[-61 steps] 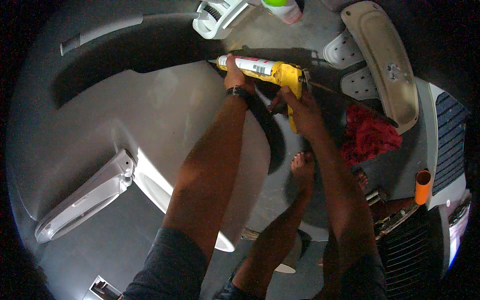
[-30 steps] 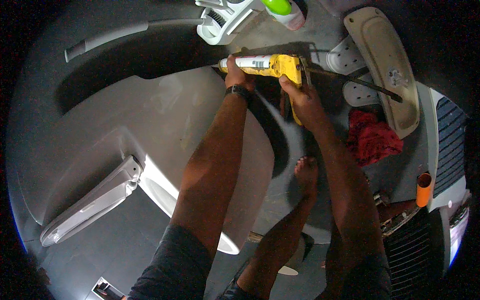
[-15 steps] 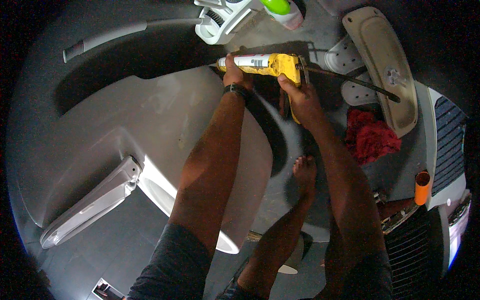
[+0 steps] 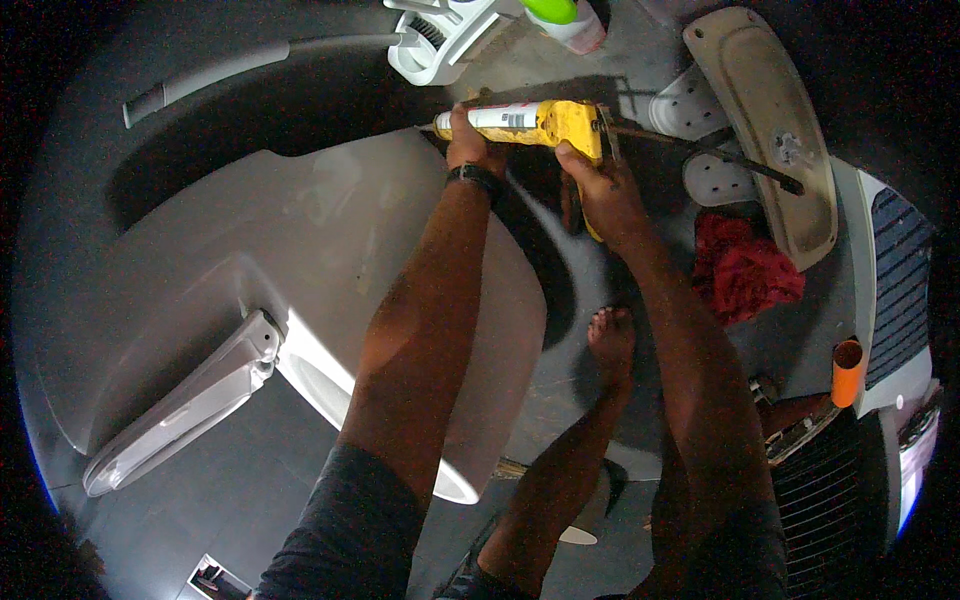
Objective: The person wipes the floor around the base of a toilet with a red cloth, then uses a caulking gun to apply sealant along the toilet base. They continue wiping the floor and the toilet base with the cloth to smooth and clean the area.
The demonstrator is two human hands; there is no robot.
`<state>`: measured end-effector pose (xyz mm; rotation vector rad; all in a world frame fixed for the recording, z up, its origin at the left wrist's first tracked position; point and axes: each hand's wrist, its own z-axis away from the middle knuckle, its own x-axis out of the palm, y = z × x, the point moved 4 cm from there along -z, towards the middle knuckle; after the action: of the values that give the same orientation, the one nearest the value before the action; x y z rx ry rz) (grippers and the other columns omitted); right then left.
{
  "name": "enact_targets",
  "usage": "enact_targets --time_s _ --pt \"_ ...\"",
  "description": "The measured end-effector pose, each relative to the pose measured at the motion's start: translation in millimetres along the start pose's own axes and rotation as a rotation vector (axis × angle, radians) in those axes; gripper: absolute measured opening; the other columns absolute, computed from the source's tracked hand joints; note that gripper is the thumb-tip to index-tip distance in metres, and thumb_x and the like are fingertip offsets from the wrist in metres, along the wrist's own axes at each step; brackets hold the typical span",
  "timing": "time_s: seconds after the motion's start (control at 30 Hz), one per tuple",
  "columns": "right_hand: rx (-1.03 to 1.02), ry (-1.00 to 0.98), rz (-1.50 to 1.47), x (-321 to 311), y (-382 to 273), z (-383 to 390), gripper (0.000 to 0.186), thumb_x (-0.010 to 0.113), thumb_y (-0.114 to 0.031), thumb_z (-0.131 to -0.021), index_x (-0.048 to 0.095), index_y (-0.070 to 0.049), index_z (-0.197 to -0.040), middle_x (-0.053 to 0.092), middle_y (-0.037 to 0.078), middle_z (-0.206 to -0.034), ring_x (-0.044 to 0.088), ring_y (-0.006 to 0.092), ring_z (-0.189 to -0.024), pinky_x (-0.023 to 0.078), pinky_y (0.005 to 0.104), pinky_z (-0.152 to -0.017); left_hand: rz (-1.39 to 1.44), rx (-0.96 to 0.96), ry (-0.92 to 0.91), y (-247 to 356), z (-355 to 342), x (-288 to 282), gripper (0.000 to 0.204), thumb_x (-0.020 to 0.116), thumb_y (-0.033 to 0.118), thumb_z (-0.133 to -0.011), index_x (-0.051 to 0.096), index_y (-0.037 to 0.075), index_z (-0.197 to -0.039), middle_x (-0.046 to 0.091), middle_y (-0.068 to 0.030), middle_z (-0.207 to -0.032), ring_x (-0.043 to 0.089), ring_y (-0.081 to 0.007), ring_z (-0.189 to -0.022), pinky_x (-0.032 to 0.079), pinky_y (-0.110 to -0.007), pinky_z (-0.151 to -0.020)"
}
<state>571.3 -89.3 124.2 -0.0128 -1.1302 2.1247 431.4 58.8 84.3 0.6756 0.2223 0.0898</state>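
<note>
A yellow caulking gun [image 4: 570,125] with a white cartridge lies across my view, its nozzle at the back edge of a pale toilet [image 4: 390,240]. My left hand [image 4: 472,150] is closed around the front of the barrel. My right hand [image 4: 605,198] grips the handle and trigger at the rear, from which a dark rod sticks out rightward. The toilet's raised seat and lid [image 4: 180,400] show at lower left. My forearms cover part of the toilet and floor.
A white brush holder [image 4: 430,55] and a green-capped bottle [image 4: 570,30] stand behind. At right are a beige lid [image 4: 765,90], pale perforated footwear [image 4: 685,105], a red cloth [image 4: 745,270], an orange pipe [image 4: 845,385] and slatted panels [image 4: 895,290]. My bare foot [image 4: 610,345] is below.
Compared with two seconds ago, the gun's rear is higher and more level, with the rod swung upward, and my right hand has risen slightly. Both hands keep their grip.
</note>
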Motion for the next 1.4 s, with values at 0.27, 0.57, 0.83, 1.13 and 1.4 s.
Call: enact_targets --time_s 0.27,0.57,0.83,1.13,1.4 --pt "0.033 -0.029 0.013 -3.5 -3.4 7.3 0.031 0.061 -0.034 -0.099 0.063 -0.005 -0.110 0.061 0.004 -0.088 0.057 0.0125 -0.067 0.046 0.0302 -0.056 0.092 -0.064 -0.005 -2.8 1.0 -6.7 0.058 0.061 0.051 -0.095 0.054 0.004 -0.129 0.067 -0.0125 -0.120 0.070 -0.0310 -0.103 0.054 -0.049 -0.091" --pt "-0.043 -0.028 0.122 -6.1 -10.1 4.0 0.035 0.060 -0.038 -0.098 0.064 -0.004 -0.103 0.059 0.003 -0.064 0.056 0.0145 -0.051 0.042 0.0325 -0.047 0.161 -0.027 -0.123 -11.7 -19.3 -7.3 0.057 0.060 0.052 -0.095 0.053 0.005 -0.127 0.068 -0.0114 -0.116 0.070 -0.0295 -0.100 0.055 -0.049 -0.087" --pt "0.179 -0.133 0.306 -11.8 -13.0 9.3 0.047 0.059 -0.040 -0.100 0.059 0.000 -0.123 0.067 0.023 -0.107 0.066 0.0363 -0.100 0.052 0.0480 -0.086 0.031 -0.049 0.029 -4.2 4.9 -8.3 0.057 0.060 0.052 -0.095 0.055 0.003 -0.124 0.068 -0.0111 -0.113 0.070 -0.0294 -0.097 0.057 -0.045 -0.081" --pt "-0.329 -0.010 0.301 -9.1 -19.9 14.3 0.032 0.059 -0.039 -0.100 0.061 -0.007 -0.097 0.054 0.001 -0.062 0.053 0.0124 -0.050 0.042 0.0307 -0.046 0.195 -0.015 0.008 -5.4 2.3 -2.9 0.055 0.043 0.053 -0.102 0.065 0.004 -0.114 0.072 -0.0154 -0.108 0.070 -0.0301 -0.098 0.054 -0.044 -0.091" --pt "-0.217 -0.104 0.315 -12.4 -1.6 11.2 0.031 0.060 -0.039 -0.100 0.058 -0.009 -0.093 0.051 -0.001 -0.058 0.049 0.0104 -0.043 0.042 0.0288 -0.040 0.166 -0.021 -0.089 -1.1 5.6 0.7 0.056 0.037 0.050 -0.104 0.065 0.002 -0.111 0.072 -0.0165 -0.107 0.069 -0.0327 -0.098 0.054 -0.045 -0.093"
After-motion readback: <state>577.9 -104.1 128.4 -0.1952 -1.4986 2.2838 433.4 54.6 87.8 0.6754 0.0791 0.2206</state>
